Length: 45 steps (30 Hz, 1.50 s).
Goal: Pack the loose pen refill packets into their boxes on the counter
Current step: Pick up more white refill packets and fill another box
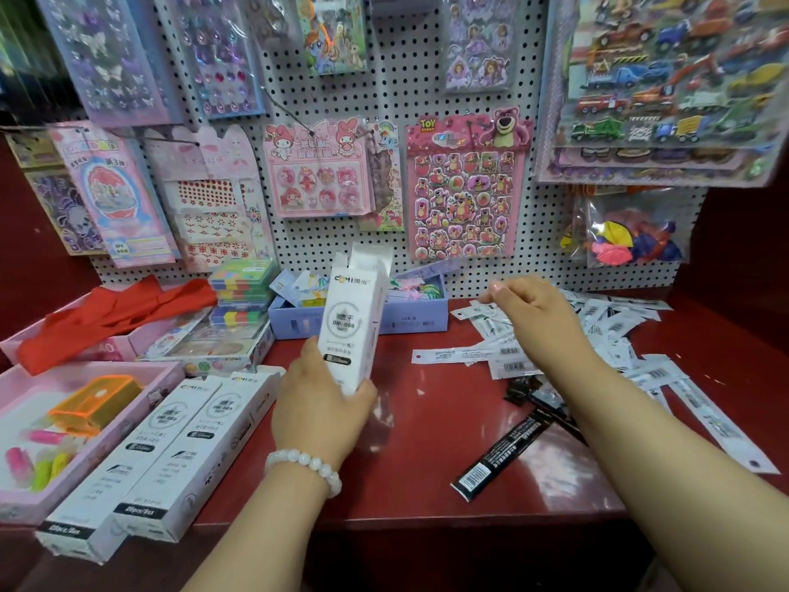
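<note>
My left hand [320, 403] grips the lower end of a white refill box [356, 318], held upright above the red counter [410, 455] with its top flaps open. My right hand [533, 311] hovers over a heap of white refill packets [615, 331] at the right, fingers loosely curled, nothing plainly held. One long white packet [461, 355] lies apart, just under that hand. Black refill packets [504, 455] lie nearer me. Two closed white boxes [170, 455] lie side by side at the front left.
A lilac tray [363, 324] of small items stands behind the held box. Pink trays [141, 373] with erasers and red cloth fill the left side. A pegboard [397, 100] hung with sticker sheets rises at the back. The counter's front edge runs near me.
</note>
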Each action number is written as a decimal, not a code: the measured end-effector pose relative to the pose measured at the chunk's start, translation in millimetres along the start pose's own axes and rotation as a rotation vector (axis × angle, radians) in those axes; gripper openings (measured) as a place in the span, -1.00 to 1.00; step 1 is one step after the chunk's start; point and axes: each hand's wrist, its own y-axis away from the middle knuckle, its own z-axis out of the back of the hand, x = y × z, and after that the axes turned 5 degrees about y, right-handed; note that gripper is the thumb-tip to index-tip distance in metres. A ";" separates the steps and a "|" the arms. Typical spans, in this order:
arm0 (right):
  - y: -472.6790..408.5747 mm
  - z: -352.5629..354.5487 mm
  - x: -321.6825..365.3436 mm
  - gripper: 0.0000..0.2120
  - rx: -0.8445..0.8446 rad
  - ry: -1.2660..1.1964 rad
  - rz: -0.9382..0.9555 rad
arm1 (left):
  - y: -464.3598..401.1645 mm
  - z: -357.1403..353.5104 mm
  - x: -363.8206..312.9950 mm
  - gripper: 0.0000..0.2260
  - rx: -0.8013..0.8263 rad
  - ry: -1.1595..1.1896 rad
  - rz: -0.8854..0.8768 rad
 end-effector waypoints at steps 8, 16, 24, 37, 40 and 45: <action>-11.8 54.5 -67.4 -0.79 0.139 0.082 -0.340 | -3.6 -11.7 6.0 -0.49 0.251 -0.440 0.130; -21.1 109.3 -113.1 -0.61 0.022 0.262 -0.518 | -3.5 -32.8 -43.3 -0.43 0.109 -0.449 -0.147; -24.0 92.3 -129.4 -0.81 0.255 0.576 -0.299 | -27.4 -132.8 -118.6 -0.44 0.552 -0.150 -0.329; -41.9 50.5 -145.3 -0.83 0.355 0.864 -0.049 | -67.9 -170.6 -166.6 -0.49 0.891 -0.406 -0.397; -44.7 61.7 -139.0 -0.89 0.339 0.820 -0.090 | -70.9 -165.8 -160.0 -0.60 0.918 -0.403 -0.434; -38.9 106.5 -128.9 -0.85 0.498 0.734 -0.218 | -79.8 -153.5 -137.7 -0.55 0.820 -0.332 -0.431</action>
